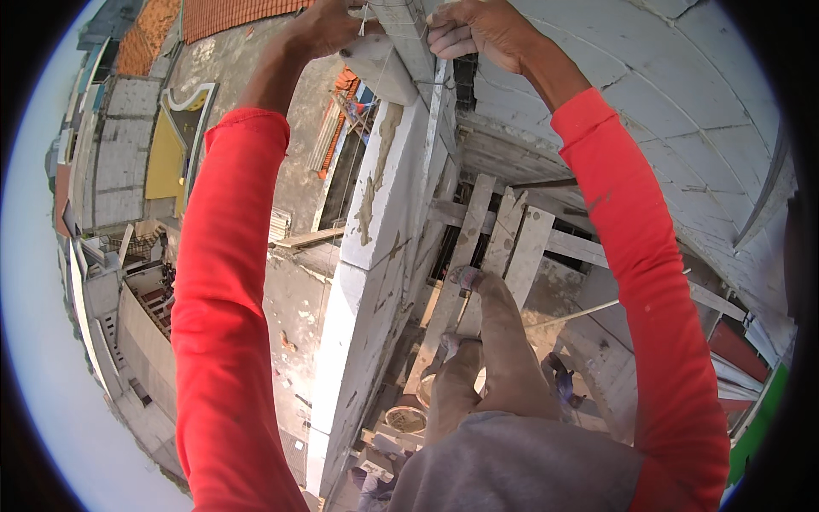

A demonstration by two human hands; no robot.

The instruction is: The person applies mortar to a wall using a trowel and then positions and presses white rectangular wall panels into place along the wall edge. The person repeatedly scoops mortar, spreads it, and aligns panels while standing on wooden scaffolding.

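Note:
At the top of the head view, a pale, narrow building block (404, 38) stands at the wall between my hands. My left hand (331, 31) is at its left side with bent fingers, partly cut off by the upper edge. My right hand (479, 36) has curled fingers pressed against its right side. Thin string passes close to the left fingers and down over the wall. Just below, another white block (381, 70) lies on the wall (363, 230). A strip of grey mortar (380, 171) is smeared along the wall's top.
My feet are on wooden planks (505, 243) right of the wall. A round bucket (405, 418) stands lower down, and another person (560, 380) shows below the planks. Left of the wall is a drop to a concrete surface (294, 341). A block wall (614, 77) rises at right.

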